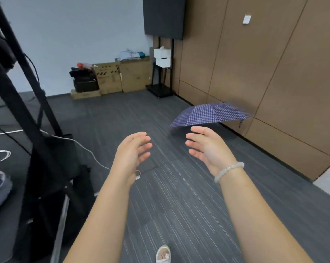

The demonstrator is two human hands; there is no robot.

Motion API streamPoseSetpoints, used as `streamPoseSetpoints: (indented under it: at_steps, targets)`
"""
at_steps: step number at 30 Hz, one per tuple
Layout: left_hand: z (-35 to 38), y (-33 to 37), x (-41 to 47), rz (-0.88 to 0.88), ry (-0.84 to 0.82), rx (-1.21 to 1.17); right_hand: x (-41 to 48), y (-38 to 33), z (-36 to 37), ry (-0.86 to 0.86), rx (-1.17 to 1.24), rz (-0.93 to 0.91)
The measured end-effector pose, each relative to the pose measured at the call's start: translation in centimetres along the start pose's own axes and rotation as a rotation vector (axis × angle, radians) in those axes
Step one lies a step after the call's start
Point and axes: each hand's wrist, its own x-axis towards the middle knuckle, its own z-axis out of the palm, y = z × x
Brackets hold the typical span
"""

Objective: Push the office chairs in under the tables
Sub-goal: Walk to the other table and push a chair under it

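Left grip, right grip: relaxed, spread, holding nothing.

The floor is matt grey carpet with fine pale streaks. Smooth brown wood-look panels line the wall at right, and the open umbrella at centre right is checked purple cloth. Plain cardboard boxes sit upper centre, and a bracelet of glossy pale beads shows centre right

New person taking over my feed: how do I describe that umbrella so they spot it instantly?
Find the brown panelled wall on the right and follow its foot along the grey carpet. The open umbrella rests there, just beyond the right hand in view. Nothing else nearby is purple and checked.
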Motion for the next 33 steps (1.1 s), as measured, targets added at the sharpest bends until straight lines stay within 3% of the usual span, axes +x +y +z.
streamPoseSetpoints:
  at_steps: [4, 15, 23, 29, 33]
  targets:
    - [0.9, 0.6, 10.5, 0.027, 0.01, -0.06, 11.2, -1.1, 2.2, -0.117, 0.062, -0.001]
    - [4.9, 5.9, 36.9, 0.04, 0.129, -0.069, 38.7, -5.9, 7.6, -0.183, 0.129, 0.044]
    - [5.2, 7.5, 55.7, -0.026, 0.286, -0.302, 59.2, -4.6, 13.2, -0.284, 0.12, 0.077]
    - [5.4, 10.4, 69.9, 0.073, 0.434, -0.197, 77.0, -7.1, 19.3, -0.378, 0.171, 0.137]
    - [3.8, 11.8, 77.1, 0.174, 0.579, 0.049, 86.2, -9.3, 25.0, -0.441, 0.257, 0.153]
